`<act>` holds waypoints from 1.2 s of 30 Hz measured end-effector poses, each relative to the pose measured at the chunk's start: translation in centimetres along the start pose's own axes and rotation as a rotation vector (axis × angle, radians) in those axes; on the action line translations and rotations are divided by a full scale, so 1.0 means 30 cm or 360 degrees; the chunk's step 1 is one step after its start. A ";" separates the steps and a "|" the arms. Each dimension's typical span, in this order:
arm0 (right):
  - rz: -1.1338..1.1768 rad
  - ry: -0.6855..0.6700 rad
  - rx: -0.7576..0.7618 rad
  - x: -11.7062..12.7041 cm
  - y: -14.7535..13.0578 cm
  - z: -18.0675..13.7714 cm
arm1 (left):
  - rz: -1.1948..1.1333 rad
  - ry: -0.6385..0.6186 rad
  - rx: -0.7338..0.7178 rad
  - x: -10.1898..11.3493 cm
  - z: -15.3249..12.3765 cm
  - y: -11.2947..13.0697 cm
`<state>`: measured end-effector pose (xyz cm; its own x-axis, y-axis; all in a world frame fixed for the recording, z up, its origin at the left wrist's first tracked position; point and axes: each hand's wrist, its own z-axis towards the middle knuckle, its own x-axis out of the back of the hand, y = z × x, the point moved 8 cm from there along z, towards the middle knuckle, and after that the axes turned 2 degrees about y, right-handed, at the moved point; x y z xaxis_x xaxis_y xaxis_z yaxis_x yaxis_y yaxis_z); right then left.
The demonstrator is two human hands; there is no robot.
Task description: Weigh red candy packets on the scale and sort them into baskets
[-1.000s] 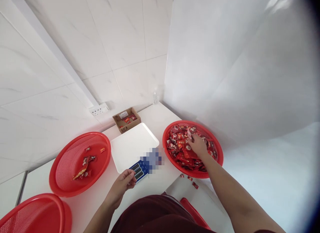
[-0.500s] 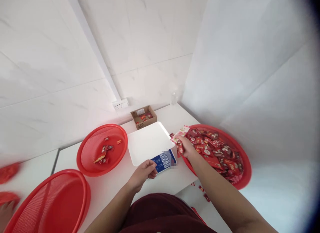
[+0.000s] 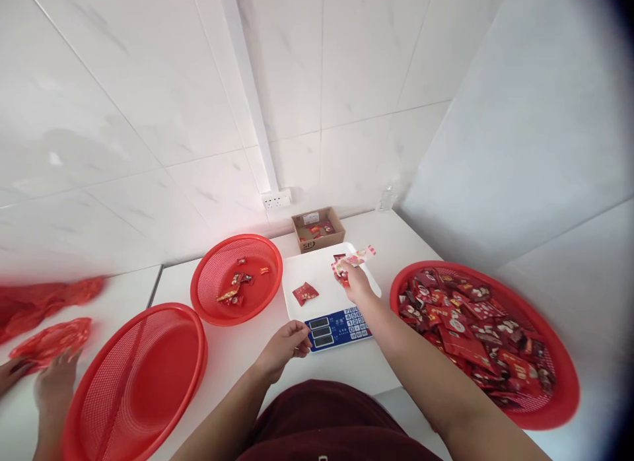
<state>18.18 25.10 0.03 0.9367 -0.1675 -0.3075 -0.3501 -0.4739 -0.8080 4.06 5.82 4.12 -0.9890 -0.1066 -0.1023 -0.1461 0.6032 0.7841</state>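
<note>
My right hand [image 3: 353, 281] is over the white tray of the scale [image 3: 321, 276], fingers pinched on a few small candy packets [image 3: 352, 258], red and pink. One red packet [image 3: 305, 293] lies on the tray by itself. My left hand [image 3: 286, 345] rests on the table at the scale's blue keypad [image 3: 337, 329], fingers curled, nothing visible in them. To the right stands a big red basket [image 3: 559, 401] heaped with red packets [image 3: 465, 329].
A smaller red basket [image 3: 212, 312] with several packets sits left of the scale. A large red basket [image 3: 123, 382] stands at front left. A small cardboard box [image 3: 317, 230] is by the wall. Another person's hands [image 3: 49, 382] handle red bags at the far left.
My right hand carried packets from the full basket leftward over the scale tray, and one red packet now lies on it. The view swung left; my left hand stayed by the keypad.
</note>
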 end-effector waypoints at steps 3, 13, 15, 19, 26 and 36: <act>-0.0224 -0.0157 -0.0099 0.000 0.035 -0.016 | 0.0006 -0.0011 0.0015 -0.005 0.019 -0.011; -0.0719 -0.0150 -0.0022 0.056 0.056 -0.019 | 0.0040 -0.0020 0.0046 -0.009 0.022 -0.017; -0.0744 -0.0193 -0.0015 0.041 0.051 -0.028 | 0.0043 -0.0003 0.0059 0.001 0.017 -0.026; -0.0842 -0.0210 0.0006 0.020 0.044 -0.042 | 0.0032 0.0007 0.0053 0.014 0.015 -0.041; -0.0868 -0.0296 -0.0025 0.010 0.065 -0.058 | 0.0000 0.0008 0.0054 0.026 0.005 -0.063; -0.0376 -0.0432 -0.0042 -0.042 0.032 -0.070 | -0.0038 0.0050 0.0072 0.039 -0.018 -0.073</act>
<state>16.68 23.04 0.72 0.9536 0.1832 -0.2390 -0.1206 -0.4949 -0.8605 3.25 3.95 2.60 -0.9842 -0.1456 -0.1008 -0.1711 0.6354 0.7530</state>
